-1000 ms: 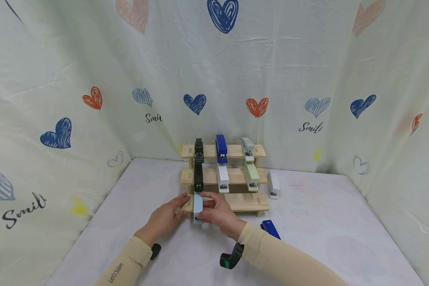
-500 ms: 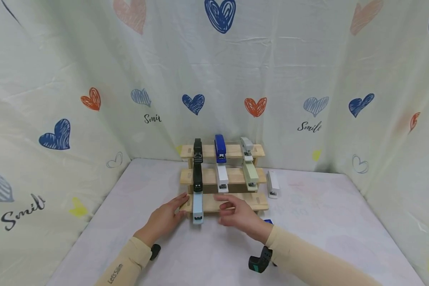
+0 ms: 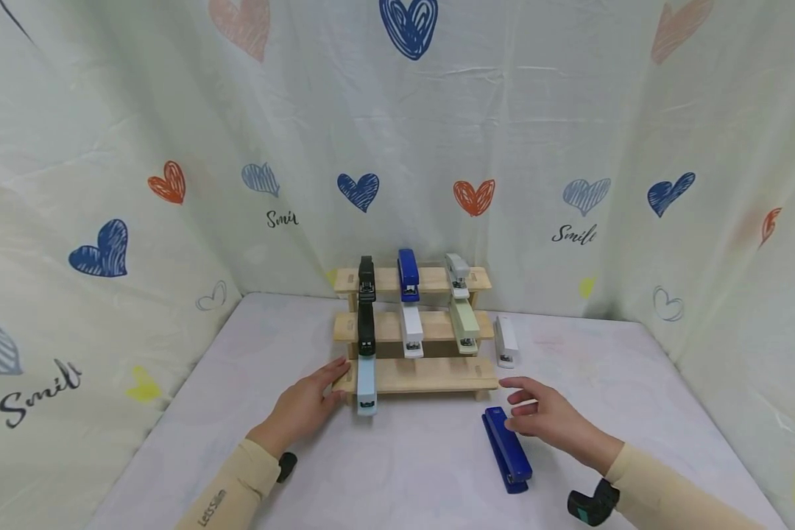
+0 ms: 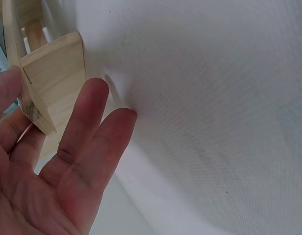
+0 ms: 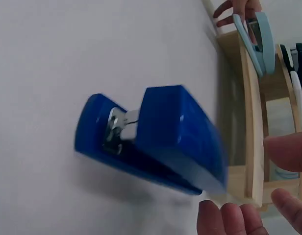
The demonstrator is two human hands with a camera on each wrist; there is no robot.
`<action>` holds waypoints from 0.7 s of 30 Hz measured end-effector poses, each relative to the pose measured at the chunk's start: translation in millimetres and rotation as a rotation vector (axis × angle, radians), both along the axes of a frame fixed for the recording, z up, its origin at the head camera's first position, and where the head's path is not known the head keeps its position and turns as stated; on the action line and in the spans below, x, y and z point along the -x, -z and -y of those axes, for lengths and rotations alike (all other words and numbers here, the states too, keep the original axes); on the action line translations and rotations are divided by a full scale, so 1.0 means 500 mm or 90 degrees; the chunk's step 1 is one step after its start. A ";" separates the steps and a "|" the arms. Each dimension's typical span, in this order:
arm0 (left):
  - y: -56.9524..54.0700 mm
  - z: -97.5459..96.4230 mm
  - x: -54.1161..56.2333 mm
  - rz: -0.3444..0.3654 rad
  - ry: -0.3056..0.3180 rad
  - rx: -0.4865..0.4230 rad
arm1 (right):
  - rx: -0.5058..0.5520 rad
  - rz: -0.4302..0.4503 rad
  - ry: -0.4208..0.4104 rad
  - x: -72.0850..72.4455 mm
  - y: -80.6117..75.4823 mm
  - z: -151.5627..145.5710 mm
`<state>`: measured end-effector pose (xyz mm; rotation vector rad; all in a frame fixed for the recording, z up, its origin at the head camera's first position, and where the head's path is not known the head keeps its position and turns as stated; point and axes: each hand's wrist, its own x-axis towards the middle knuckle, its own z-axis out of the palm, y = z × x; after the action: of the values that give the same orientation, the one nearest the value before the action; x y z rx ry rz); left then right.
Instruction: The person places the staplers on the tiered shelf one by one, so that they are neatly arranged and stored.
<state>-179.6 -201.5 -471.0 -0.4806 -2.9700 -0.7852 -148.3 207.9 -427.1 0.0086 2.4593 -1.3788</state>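
My left hand grips the left end of the lowest board of a three-tier wooden shelf. Thumb and first fingers sit around that end, while two other fingers stretch out over the cloth. A light blue stapler rests on the left of the lowest board. To the right, my right hand hovers beside a dark blue stapler lying on the table, its thumb and fingers spread with nothing between them. In the right wrist view, this stapler's front end faces the camera.
The middle board carries black, white and pale green staplers. On the top board are black, blue and grey ones. Another white stapler stands on the table right of the shelf. A heart-printed curtain hangs behind.
My right hand has let go of the light blue stapler and moved right to the dark blue stapler. The left hand has stayed on the shelf.
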 end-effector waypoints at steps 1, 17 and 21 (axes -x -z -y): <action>0.000 0.000 0.000 0.002 0.000 -0.001 | -0.009 0.016 0.009 -0.002 0.006 -0.008; -0.006 -0.003 -0.004 0.012 -0.008 0.009 | 0.083 0.131 -0.096 -0.039 0.052 -0.035; -0.008 -0.003 -0.005 0.007 -0.006 0.008 | 0.090 0.155 -0.087 -0.042 0.052 -0.033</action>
<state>-177.1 -199.8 -467.1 -0.4638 -2.9869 -0.7718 -127.4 224.3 -452.9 -0.0222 2.1207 -1.4003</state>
